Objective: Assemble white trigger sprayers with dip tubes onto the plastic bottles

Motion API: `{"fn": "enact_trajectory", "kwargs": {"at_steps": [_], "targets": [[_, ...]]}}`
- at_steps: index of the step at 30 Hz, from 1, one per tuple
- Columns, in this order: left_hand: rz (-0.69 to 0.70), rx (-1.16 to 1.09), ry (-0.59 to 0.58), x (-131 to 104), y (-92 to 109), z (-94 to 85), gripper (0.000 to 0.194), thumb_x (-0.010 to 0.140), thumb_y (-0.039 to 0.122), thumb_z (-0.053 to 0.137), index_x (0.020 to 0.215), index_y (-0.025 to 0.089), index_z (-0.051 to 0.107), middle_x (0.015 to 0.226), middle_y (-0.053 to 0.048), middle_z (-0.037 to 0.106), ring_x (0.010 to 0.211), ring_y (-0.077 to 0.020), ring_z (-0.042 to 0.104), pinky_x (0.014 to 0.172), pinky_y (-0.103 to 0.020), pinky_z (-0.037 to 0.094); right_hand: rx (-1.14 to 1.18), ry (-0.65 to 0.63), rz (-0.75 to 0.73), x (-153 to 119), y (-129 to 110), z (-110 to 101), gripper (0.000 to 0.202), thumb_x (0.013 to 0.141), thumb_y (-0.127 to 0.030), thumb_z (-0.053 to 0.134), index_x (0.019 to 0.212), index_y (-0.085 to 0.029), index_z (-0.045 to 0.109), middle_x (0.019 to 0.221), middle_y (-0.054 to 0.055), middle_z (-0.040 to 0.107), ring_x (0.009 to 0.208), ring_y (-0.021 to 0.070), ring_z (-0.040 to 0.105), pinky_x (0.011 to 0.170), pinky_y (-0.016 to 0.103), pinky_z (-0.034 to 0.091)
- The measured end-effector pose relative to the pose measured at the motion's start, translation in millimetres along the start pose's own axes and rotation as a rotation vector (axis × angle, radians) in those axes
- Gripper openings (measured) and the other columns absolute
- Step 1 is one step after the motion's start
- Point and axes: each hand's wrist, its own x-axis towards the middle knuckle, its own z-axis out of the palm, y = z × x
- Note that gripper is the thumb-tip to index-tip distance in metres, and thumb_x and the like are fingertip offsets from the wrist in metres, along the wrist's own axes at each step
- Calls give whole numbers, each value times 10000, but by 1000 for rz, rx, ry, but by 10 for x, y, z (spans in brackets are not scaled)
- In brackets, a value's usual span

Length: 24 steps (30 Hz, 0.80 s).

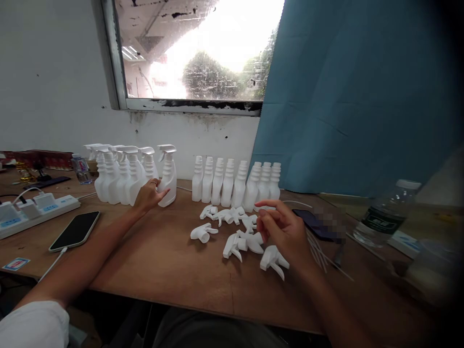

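Fingers of left hand (147, 195): spread at upright spray bottle (169, 176), right of matching fitted bottles (112, 179); cannot tell whether gripping. Fingers of right hand (286, 229): loosely bent, parted, near loose trigger heads (201, 234). Behind: headless white bottles (218, 186), contents hidden.

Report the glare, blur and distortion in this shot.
Head view, top: glare burns much of the window out to white; head view, right: the edge darkens and softens, the labelled water bottle looks stretched and tilted, and pixelation hides part of a dark flat device; head view, middle: the loose white spray heads look clearer.
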Motion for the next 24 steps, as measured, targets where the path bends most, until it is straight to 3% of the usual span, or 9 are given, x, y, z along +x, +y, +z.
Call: {"fn": "enact_trajectory", "kwargs": {"at_steps": [7,17,21,24], "targets": [[-113,121,-66,-2,-60,1,419,827,511,539,1004,132,556,1065,-138,618,940,-264,632,819,-334,488,-40,40,39,38,8,-75,175,881,-350,549,954,-204,613,533,-43,550,382,94,463,381,213,355],[-222,236,-134,-3,8,-38,582,836,571,497,1155,84,502,1117,-219,634,963,-377,651,750,-401,489,-194,62,6,63,20,-136,172,869,-339,532,865,-189,616,504,-42,527,370,95,443,388,224,339],[-249,277,-138,-8,32,-111,633,824,613,499,1166,80,485,979,-207,674,885,-377,666,690,-381,471,-302,67,16,119,40,-299,188,866,-357,527,856,-191,615,518,-32,532,396,110,469,404,232,358],[-173,289,-80,-58,112,-188,596,846,641,453,1080,98,526,796,-146,665,774,-333,662,645,-343,438,-432,67,41,207,171,-588,210,849,-382,532,848,-193,622,532,-13,550,445,138,520,423,245,387]]}}
